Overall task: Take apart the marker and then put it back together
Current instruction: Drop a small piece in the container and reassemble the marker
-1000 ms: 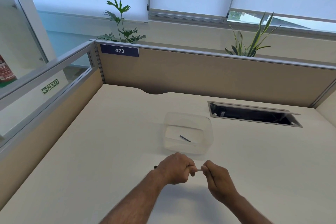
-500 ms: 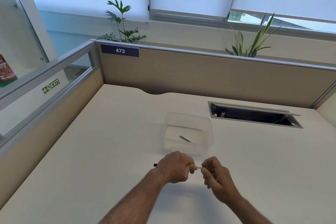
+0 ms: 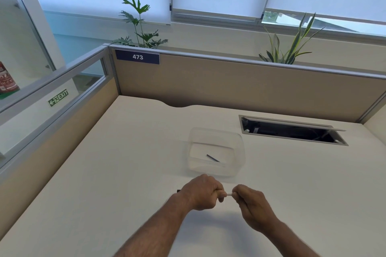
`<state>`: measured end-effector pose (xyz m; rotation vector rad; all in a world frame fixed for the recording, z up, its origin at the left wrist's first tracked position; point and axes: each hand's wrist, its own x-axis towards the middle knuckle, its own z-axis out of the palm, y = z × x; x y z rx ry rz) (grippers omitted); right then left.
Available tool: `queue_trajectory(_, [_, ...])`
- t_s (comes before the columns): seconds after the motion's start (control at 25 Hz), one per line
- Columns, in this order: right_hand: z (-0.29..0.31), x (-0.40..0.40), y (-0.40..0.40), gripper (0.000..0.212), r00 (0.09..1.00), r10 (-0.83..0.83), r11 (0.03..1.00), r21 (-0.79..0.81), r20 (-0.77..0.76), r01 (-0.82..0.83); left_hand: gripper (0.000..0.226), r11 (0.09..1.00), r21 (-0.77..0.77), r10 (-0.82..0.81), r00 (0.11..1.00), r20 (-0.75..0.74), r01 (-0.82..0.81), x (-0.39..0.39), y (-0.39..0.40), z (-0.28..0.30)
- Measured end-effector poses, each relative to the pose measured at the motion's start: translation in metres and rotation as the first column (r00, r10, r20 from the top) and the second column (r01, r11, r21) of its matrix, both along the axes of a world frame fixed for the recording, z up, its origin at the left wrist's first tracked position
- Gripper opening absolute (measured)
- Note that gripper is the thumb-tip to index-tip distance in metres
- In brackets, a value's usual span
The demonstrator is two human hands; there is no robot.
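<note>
My left hand is closed around the marker, most of which is hidden in the fist. A dark end of the marker sticks out to the left of that fist. A short pale stretch of the marker shows between the two hands. My right hand pinches the right end of that pale stretch with its fingertips. Both hands hover just above the desk, near its front. A thin dark part lies apart from the hands, on the floor of the clear plastic box.
The clear box stands just beyond my hands. A cable hatch with a raised lid is open at the back right. Beige partitions bound the desk at the back and left, with plants behind.
My right hand has shifted slightly on the marker's right end, and the pale gap between the hands has shortened a little. The left hand has stayed nearly still.
</note>
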<state>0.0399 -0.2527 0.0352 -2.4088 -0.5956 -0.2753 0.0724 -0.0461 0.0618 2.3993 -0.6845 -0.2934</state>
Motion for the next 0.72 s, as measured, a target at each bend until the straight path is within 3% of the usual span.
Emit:
queue_trajectory(0.24, [0.001, -0.003, 0.019, 0.056, 0.955, -0.094, 0.929, 0.321, -0.28, 0.186, 0.023, 0.999, 0.039, -0.01, 0.996, 0.09, 0.007, 0.001, -0.003, 0.003])
queue_trajectory(0.4, [0.002, 0.0, 0.016, 0.066, 0.869, 0.021, 0.86, 0.452, -0.494, 0.236, 0.024, 0.999, 0.017, 0.026, 0.996, 0.082, -0.027, 0.002, 0.0, 0.003])
queue_trajectory(0.44, [0.0, 0.0, 0.013, 0.062, 0.863, 0.034, 0.849, 0.47, -0.504, 0.242, 0.024, 0.999, 0.015, 0.035, 0.997, 0.073, -0.037, 0.002, 0.002, 0.003])
queue_trajectory(0.52, [-0.002, -0.001, 0.008, 0.032, 0.895, 0.019, 0.866, 0.455, -0.446, 0.209, 0.025, 0.999, 0.012, 0.047, 0.997, 0.058, -0.047, 0.002, 0.005, 0.002])
queue_trajectory(0.6, [-0.004, -0.003, 0.005, 0.004, 0.937, 0.001, 0.931, 0.343, -0.348, 0.126, 0.025, 0.999, 0.006, 0.045, 0.998, 0.034, -0.045, 0.001, 0.006, 0.001])
queue_trajectory(0.72, [-0.009, -0.002, 0.004, 0.016, 0.982, -0.041, 0.989, 0.133, -0.183, 0.066, 0.026, 0.999, 0.003, 0.036, 0.999, -0.007, -0.036, 0.0, 0.006, -0.002])
